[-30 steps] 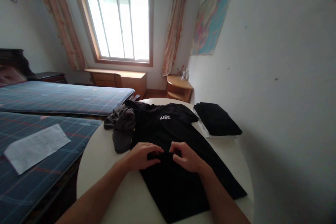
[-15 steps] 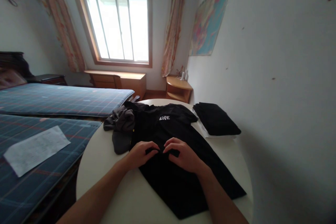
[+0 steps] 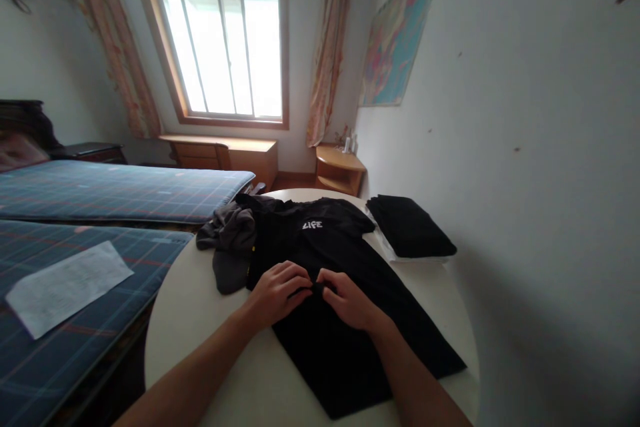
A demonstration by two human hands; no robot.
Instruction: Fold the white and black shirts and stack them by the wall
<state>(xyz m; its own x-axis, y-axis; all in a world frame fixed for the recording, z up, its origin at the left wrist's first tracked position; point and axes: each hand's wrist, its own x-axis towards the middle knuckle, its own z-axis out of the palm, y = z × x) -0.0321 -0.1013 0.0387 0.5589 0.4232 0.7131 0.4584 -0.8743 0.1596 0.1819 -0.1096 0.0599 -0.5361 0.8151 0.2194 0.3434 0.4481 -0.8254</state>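
Note:
A black T-shirt (image 3: 350,260) with white lettering lies spread over the round white table (image 3: 200,347), its collar end away from me and its hem towards me. Both hands meet near its middle. My left hand (image 3: 280,290) is closed, thumb and fingers pinching the black cloth. Just beside it, my right hand (image 3: 347,300) is closed too, pinching a small raised bit of the same cloth between the fingertips. Crumpled grey clothing (image 3: 233,227) lies at the shirt's left side, partly under it.
A folded stack of black and white clothes (image 3: 413,227) sits at the table's right edge, near the wall. Left of the table are beds with plaid mattresses (image 3: 125,190), one bearing a paper sheet (image 3: 70,287). A wooden desk (image 3: 250,153) stands under the window.
My hands have come closer together, and their fingers have closed on the shirt's cloth, raising a small fold between them. The shirt and the stack stay in place.

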